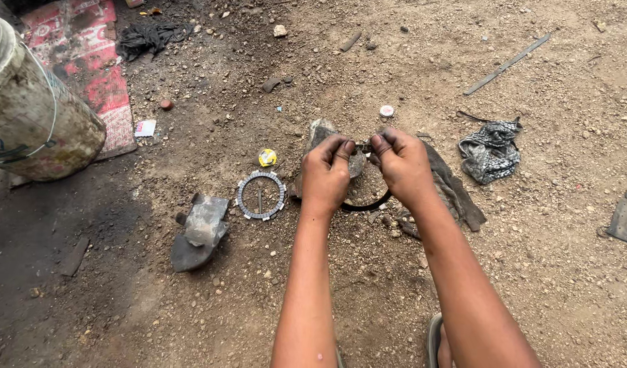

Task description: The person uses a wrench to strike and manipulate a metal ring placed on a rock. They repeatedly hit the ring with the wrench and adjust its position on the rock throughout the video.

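Head view shows the fingers (345,147) of both hands pinched shut on the top of a thin dark ring (368,205), thumbs and forefingers meeting close together near the ring's upper edge. Left hand (325,174) grips the left part of that upper edge and right hand (402,165) the right part, knuckles toward the camera, the two hands just beside each other but not quite touching. Only the lower arc of the ring shows, curving below and between the wrists; it appears held roughly upright, its flat face turned toward the person, so it has no long axis to speak of. Behind the hands lies a grey stone (321,133) on the dirt ground (545,225), and a dark worn strip of rubber or cloth (456,191) runs diagonally away under the right hand. Left of the left hand, a toothed clutch-type plate (261,195) lies flat on the ground, with a small yellow scrap (267,157) just above it and a bent grey metal piece (201,232) farther left. A crumpled patterned rag (492,150) sits well to the right, a long thin metal bar (507,64) beyond it, and a grimy drum (34,116) at the far left.
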